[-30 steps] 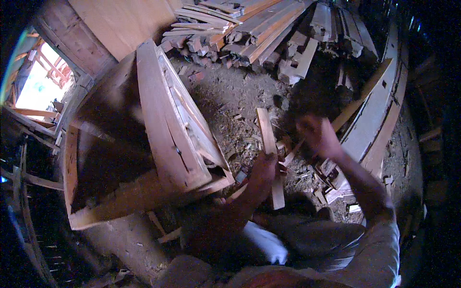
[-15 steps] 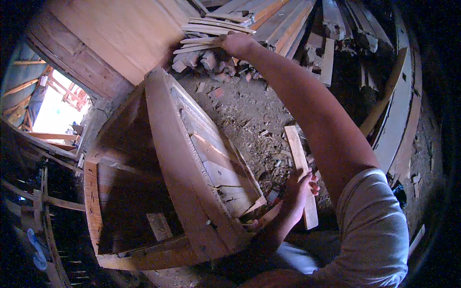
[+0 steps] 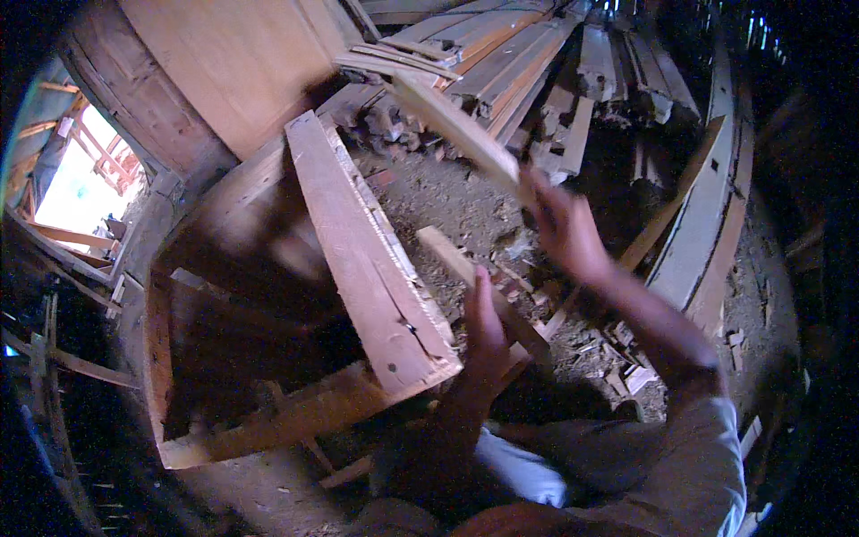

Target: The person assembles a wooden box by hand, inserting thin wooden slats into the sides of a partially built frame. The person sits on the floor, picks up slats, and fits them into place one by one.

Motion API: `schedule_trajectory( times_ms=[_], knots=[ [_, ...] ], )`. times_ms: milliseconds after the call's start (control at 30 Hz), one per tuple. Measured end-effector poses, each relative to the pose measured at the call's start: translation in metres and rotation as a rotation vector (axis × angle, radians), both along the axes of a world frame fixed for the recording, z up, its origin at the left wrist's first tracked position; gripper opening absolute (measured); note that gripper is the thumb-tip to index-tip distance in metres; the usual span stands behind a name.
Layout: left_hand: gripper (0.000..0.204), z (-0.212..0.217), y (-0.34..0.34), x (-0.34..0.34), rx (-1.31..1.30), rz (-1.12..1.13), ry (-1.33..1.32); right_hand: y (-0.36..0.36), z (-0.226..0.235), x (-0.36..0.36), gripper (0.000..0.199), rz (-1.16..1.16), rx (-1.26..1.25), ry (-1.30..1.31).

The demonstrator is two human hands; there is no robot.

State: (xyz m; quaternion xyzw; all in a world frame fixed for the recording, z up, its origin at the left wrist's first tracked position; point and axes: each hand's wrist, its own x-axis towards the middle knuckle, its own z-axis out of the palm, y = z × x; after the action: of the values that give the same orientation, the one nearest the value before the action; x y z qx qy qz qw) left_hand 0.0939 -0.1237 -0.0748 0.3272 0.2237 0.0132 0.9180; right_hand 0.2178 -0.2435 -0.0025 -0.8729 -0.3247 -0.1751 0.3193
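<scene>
My right hand is closed around the end of a pale wooden slat, which slants up and left toward the stacked wood. Motion blurs this hand somewhat. My left hand grips a second, shorter wooden strip, its thumb lying along the wood. Just left of that hand stands a large wooden frame of thick boards, with a dark hollow inside. Part of the left hand's strip runs behind the hand, and its fingers are mostly hidden.
Long boards lie stacked at the back, with several thin slats on top. Wood scraps litter the dirt floor. Long planks lean at the right. Behind the frame rises a wooden panel.
My right hand has come back from the stack toward me, bringing a slat with it. My left hand has shifted left with its strip, now more tilted. The view has turned slightly.
</scene>
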Motion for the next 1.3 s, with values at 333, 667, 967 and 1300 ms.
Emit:
schedule_trajectory(
  times_ms=[333, 667, 967, 1300],
  knots=[
    [0.028, -0.056, -0.016, -0.003, -0.044, -0.107, 0.246, -0.066, -0.043, -0.194, 0.068, 0.255, -0.567, -0.099],
    [0.016, -0.014, -0.034, -0.040, 0.343, -0.158, 0.175, -0.070, 0.054, -0.071, 0.024, 0.022, -0.089, 0.341],
    [0.025, -0.046, -0.061, -0.017, 0.174, -0.266, 0.202, 0.099, 0.040, 0.221, 0.064, -0.074, 0.056, 0.044],
    [0.019, -0.063, -0.055, -0.016, 0.206, -0.399, 0.172, 0.193, 0.018, 0.284, 0.069, -0.436, 0.032, 0.103]
  ],
)
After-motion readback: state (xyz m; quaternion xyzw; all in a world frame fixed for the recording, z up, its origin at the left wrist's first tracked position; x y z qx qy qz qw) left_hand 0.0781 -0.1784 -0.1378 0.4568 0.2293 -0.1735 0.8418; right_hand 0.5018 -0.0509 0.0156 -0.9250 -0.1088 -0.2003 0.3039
